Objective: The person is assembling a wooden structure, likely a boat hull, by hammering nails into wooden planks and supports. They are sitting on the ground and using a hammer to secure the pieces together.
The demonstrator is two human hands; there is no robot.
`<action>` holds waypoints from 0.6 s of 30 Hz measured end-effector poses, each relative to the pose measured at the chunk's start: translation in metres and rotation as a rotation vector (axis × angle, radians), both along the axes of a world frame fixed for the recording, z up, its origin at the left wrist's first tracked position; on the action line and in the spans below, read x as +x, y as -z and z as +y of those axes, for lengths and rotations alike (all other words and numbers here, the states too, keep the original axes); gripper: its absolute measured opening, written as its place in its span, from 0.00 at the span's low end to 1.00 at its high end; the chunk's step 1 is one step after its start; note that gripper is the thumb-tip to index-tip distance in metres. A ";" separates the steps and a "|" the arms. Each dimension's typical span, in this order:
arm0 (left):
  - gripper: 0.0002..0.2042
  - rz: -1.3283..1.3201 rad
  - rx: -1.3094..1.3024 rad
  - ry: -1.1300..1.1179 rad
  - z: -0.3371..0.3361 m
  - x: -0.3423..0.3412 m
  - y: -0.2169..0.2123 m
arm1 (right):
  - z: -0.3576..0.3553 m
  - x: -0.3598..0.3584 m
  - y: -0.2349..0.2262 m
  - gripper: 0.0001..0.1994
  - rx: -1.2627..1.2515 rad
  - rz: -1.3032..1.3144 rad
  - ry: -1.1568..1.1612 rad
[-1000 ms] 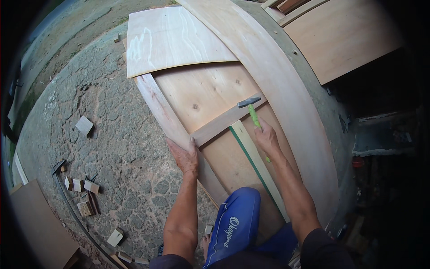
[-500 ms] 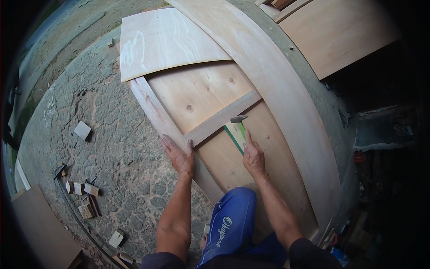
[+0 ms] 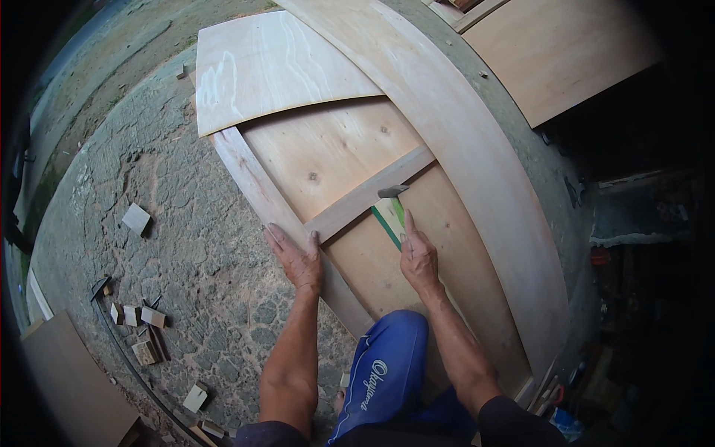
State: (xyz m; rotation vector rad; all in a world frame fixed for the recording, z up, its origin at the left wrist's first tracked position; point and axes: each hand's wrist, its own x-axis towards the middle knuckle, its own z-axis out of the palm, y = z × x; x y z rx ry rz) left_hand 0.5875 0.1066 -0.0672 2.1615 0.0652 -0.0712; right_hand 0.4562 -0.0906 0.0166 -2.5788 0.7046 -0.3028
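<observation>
My right hand [image 3: 420, 257] is closed round the green handle of a hammer [image 3: 392, 193]. The hammer's dark head is just short of the wooden crossbar [image 3: 372, 192] of a frame; whether they touch I cannot tell. Below the hammer, a pale piece with a green edge [image 3: 386, 223] lies on the plywood inside the frame, partly hidden by my hand. My left hand [image 3: 296, 262] rests on the frame's left side rail [image 3: 257, 175] near the joint with the crossbar, its fingers stretched out. My blue-clad knee [image 3: 387, 357] is over the lower part of the frame.
A plywood sheet [image 3: 283, 63] covers the frame's far end, and a long board [image 3: 477, 134] lies along its right side. Wood blocks [image 3: 137, 219] and a dark bar clamp [image 3: 112, 335] lie on rough concrete at left. More plywood [image 3: 558, 59] stands at far right.
The hammer has shifted slightly left and away from me, its head now closer to the crossbar. My left hand stays on the rail.
</observation>
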 end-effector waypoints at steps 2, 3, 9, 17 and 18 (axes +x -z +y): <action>0.49 -0.008 -0.020 0.004 -0.001 0.000 0.001 | 0.010 -0.003 0.005 0.32 -0.034 -0.060 0.040; 0.49 -0.002 -0.013 0.004 -0.001 0.000 0.000 | 0.007 -0.001 0.003 0.32 -0.010 0.048 0.036; 0.49 0.024 -0.006 0.007 -0.001 0.000 -0.003 | 0.006 -0.007 0.002 0.33 0.002 0.043 0.018; 0.48 -0.007 -0.045 0.005 -0.001 0.000 -0.003 | 0.001 -0.010 0.011 0.33 -0.028 0.207 0.019; 0.48 -0.001 -0.042 0.007 -0.001 0.000 -0.003 | -0.002 -0.008 0.010 0.33 -0.007 0.181 0.007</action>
